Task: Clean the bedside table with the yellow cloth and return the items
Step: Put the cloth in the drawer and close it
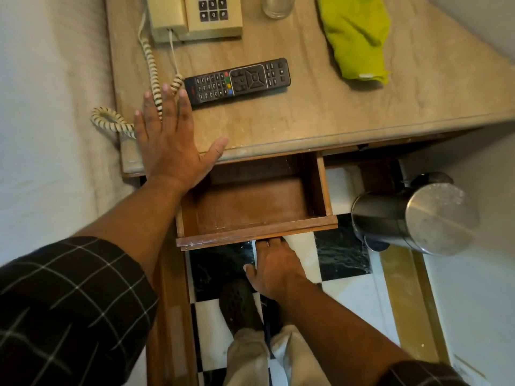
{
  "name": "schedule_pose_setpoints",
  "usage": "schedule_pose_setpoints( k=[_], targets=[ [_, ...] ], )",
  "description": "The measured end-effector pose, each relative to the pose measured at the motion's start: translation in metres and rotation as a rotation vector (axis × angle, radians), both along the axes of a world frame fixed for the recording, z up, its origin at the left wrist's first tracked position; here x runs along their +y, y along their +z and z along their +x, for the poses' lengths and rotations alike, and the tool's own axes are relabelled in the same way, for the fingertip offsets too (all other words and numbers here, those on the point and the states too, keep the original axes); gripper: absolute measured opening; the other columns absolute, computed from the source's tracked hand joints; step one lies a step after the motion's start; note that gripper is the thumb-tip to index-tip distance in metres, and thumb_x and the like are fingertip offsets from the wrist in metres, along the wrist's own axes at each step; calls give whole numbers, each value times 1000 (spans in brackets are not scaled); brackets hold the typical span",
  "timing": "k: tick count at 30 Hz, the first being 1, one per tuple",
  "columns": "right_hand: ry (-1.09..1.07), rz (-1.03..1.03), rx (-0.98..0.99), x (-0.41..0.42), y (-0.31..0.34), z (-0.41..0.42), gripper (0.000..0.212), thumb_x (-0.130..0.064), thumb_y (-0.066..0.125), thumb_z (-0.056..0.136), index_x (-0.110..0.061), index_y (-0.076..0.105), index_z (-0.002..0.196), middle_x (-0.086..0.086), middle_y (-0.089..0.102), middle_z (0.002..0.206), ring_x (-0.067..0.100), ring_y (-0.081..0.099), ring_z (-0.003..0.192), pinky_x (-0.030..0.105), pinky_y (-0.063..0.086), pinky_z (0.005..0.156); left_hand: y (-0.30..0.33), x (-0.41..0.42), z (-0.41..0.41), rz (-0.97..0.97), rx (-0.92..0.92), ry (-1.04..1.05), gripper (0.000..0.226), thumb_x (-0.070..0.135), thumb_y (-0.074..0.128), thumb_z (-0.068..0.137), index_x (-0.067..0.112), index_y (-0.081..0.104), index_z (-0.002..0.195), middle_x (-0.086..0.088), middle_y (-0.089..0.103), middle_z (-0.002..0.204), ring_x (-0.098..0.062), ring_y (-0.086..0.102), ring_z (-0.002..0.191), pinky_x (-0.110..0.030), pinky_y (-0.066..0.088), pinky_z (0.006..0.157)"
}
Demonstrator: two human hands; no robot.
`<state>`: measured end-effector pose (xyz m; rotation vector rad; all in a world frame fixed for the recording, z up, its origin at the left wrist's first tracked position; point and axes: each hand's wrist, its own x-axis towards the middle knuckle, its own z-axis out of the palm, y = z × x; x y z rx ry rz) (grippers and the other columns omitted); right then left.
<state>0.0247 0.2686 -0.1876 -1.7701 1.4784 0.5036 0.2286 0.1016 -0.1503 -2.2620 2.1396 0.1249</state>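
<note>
1. Nearest the camera: checked dark sleeves on both arms, light trousers, a dark perforated shoe (239, 305) on the black-and-white checkered floor (345, 296).
2. Right hand (274, 270) reaches under the front panel of the drawer (256, 236). Fingertips curl up beneath the lower edge and are hidden there; thumb sticks out to the left. Looks like a hold on the drawer front, but the exact finger contact is not visible.
3. Drawer is pulled out; the inside shows bare brown wood with a scuffed, dusty bottom.
4. Steel kettle (412, 218) sits to the right of the drawer, lower than the tabletop, lid toward the camera.
5. Left hand (170, 140) lies flat, palm down, on the near left corner of the bedside table (320, 118). Fingers straight and spread, holding nothing; thumb runs along the front edge above the drawer.
6. Coiled phone cord (152, 71) runs under the left fingertips and loops off the table's left edge.
7. Black remote (237, 80) lies just right of those fingertips, mid-table.
8. Yellow cloth (356, 37) lies crumpled at the far right of the tabletop, well apart from both hands.
9. Far edge: beige telephone (195, 18) at far left, the base of a clear glass (277, 8) between phone and cloth.
10. White bedding (50, 107) lies left of the table.
</note>
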Motion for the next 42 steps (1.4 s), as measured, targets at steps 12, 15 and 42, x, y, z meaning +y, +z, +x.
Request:
schedule_pose_setpoints(
  k=[12,15,42],
  targets=[
    [-717,-299,-265,-59,106,-74,43,-50,50,95,-19,59,123,-3,59,117,15,57,110,31,48,90,74,20,-61,58,160,-174,84,65,37,91,16,12,155,-11,-1,163,-40,6,149,-65,19,113],
    [-979,-394,-210,-131,121,-98,51,-48,51,95,-10,57,129,11,59,128,28,55,117,36,44,98,97,-21,-100,21,264,-258,77,56,47,91,13,25,152,-15,10,162,-36,18,147,-55,28,114],
    [-784,-239,-333,-333,104,-231,62,-40,79,74,-16,55,126,6,59,128,27,56,116,38,48,93,61,-217,-245,347,539,243,45,35,79,75,6,60,103,-13,65,107,-34,62,102,-33,43,71]
  ],
)
